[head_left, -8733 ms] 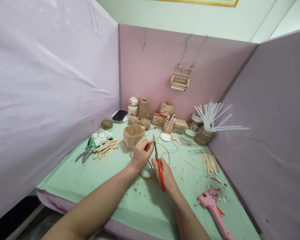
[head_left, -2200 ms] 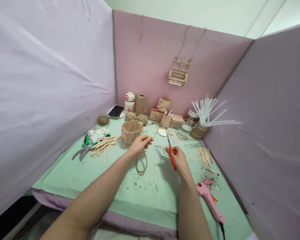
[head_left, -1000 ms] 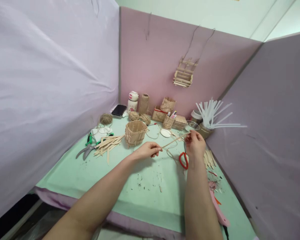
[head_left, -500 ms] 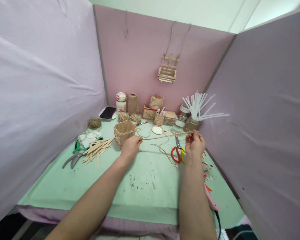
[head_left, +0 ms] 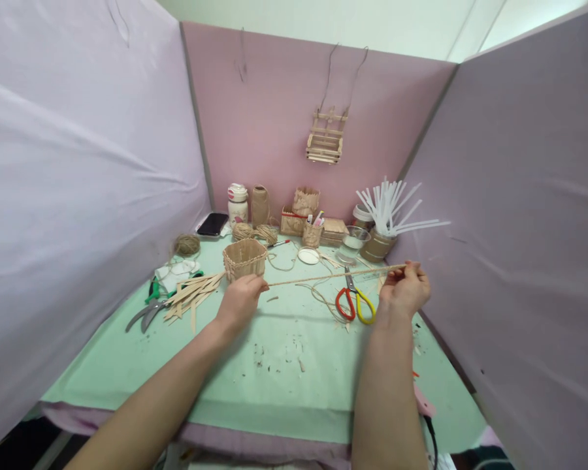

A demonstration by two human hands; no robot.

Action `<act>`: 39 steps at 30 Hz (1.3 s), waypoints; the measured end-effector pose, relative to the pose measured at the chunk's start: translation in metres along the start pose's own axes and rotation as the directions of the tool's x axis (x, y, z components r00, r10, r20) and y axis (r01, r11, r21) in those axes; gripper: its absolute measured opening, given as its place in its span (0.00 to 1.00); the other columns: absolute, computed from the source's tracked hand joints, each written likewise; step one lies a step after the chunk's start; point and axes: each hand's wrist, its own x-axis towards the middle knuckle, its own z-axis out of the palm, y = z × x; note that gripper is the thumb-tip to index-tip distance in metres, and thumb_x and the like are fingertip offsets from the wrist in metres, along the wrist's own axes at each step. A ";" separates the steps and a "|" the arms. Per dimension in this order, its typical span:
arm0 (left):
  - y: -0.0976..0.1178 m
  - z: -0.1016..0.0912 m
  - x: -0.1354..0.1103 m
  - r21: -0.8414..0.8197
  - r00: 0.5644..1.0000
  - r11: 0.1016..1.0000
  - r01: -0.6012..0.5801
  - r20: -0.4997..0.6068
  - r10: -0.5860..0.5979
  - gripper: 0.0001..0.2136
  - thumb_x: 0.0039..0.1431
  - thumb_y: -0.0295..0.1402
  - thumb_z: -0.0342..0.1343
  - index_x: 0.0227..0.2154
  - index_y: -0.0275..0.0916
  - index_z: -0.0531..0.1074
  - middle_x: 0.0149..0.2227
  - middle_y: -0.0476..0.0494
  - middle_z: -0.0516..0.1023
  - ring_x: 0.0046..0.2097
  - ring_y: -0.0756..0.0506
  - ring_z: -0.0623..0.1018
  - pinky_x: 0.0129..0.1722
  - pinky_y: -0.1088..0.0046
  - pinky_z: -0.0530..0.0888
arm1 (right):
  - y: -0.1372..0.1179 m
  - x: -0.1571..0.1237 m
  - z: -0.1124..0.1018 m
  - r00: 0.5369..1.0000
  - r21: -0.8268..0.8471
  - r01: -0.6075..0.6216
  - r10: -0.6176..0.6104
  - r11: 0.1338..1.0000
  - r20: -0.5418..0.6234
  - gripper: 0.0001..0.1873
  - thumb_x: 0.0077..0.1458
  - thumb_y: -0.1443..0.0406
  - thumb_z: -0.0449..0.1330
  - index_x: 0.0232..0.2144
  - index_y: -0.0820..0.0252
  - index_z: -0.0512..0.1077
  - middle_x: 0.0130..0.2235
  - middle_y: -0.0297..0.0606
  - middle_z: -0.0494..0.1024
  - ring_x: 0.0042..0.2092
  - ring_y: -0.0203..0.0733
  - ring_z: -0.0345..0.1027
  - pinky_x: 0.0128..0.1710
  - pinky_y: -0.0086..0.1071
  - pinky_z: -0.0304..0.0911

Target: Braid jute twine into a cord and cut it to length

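A length of twisted twine (head_left: 333,275) is stretched taut over the table between my two hands. My left hand (head_left: 241,299) pinches one end, just in front of a small hexagonal-looking wooden basket (head_left: 245,258) with a braided rim. At the other end, my right hand (head_left: 406,287) grips the twine between its fingers, palm partly turned up. Scissors (head_left: 353,301) with one red and one yellow handle lie beneath the twine, left of my right hand. Loose thin cord (head_left: 323,297) curls beside them.
Pruning shears (head_left: 151,314) and flat wood strips (head_left: 195,295) lie on the left. Twine balls (head_left: 255,232), a bottle (head_left: 238,203), a glass bowl (head_left: 353,243) and a jar of white sticks (head_left: 379,245) stand behind. A pink corded tool (head_left: 424,401) lies at right.
My right hand has moved right and slightly down, and my left hand has shifted a little left and down. The twine between them spans wider, and the yellow scissor handle is more exposed.
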 end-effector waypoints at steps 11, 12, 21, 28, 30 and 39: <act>0.000 -0.016 0.011 -0.218 0.981 0.976 0.028 -0.181 -0.068 0.10 0.59 0.34 0.48 0.33 0.40 0.74 0.32 0.43 0.76 0.36 0.46 0.73 0.39 0.71 0.67 | 0.008 -0.029 0.009 0.949 -0.303 0.129 -0.029 0.944 0.314 0.15 0.43 0.55 0.61 0.25 0.62 0.69 0.20 0.28 0.64 0.22 0.30 0.56 0.23 0.26 0.54; 0.004 -0.014 0.017 -0.256 0.980 0.967 0.011 -0.188 -0.061 0.10 0.59 0.34 0.48 0.34 0.40 0.74 0.33 0.43 0.76 0.38 0.46 0.73 0.40 0.71 0.68 | 0.011 -0.030 0.008 0.930 -0.401 0.185 -0.029 0.897 0.365 0.15 0.44 0.55 0.60 0.25 0.62 0.70 0.19 0.29 0.64 0.23 0.31 0.56 0.24 0.27 0.54; 0.024 0.019 0.022 -0.567 0.996 0.824 0.002 -0.075 -0.055 0.15 0.56 0.25 0.46 0.41 0.44 0.74 0.42 0.41 0.75 0.47 0.45 0.72 0.51 0.66 0.66 | 0.041 -0.079 0.027 0.770 -0.521 0.513 -0.097 0.682 0.630 0.24 0.52 0.52 0.52 0.44 0.62 0.68 0.47 0.48 0.70 0.45 0.44 0.64 0.45 0.37 0.58; 0.024 0.020 0.016 -0.717 0.974 0.679 0.158 -0.001 -0.228 0.11 0.52 0.30 0.56 0.39 0.43 0.75 0.41 0.42 0.76 0.46 0.43 0.72 0.52 0.66 0.64 | 0.044 -0.113 0.036 0.416 -0.510 0.211 0.396 0.834 0.819 0.19 0.51 0.51 0.53 0.27 0.61 0.71 0.20 0.30 0.65 0.22 0.32 0.56 0.22 0.26 0.52; 0.023 0.019 0.017 -0.744 0.951 0.637 0.201 -0.007 -0.308 0.13 0.49 0.31 0.59 0.40 0.42 0.74 0.40 0.42 0.76 0.45 0.44 0.73 0.49 0.68 0.66 | 0.042 -0.109 0.034 0.489 -0.488 0.237 0.331 0.840 0.807 0.17 0.50 0.52 0.54 0.25 0.61 0.70 0.19 0.29 0.63 0.22 0.32 0.53 0.21 0.26 0.50; 0.020 0.024 0.023 -0.886 0.855 0.130 0.445 0.377 -0.356 0.19 0.50 0.47 0.55 0.29 0.32 0.71 0.27 0.44 0.74 0.25 0.53 0.69 0.26 0.77 0.65 | 0.039 -0.105 0.033 0.499 -0.496 0.279 0.317 0.823 0.807 0.14 0.49 0.54 0.55 0.22 0.58 0.66 0.19 0.28 0.62 0.21 0.33 0.52 0.23 0.27 0.50</act>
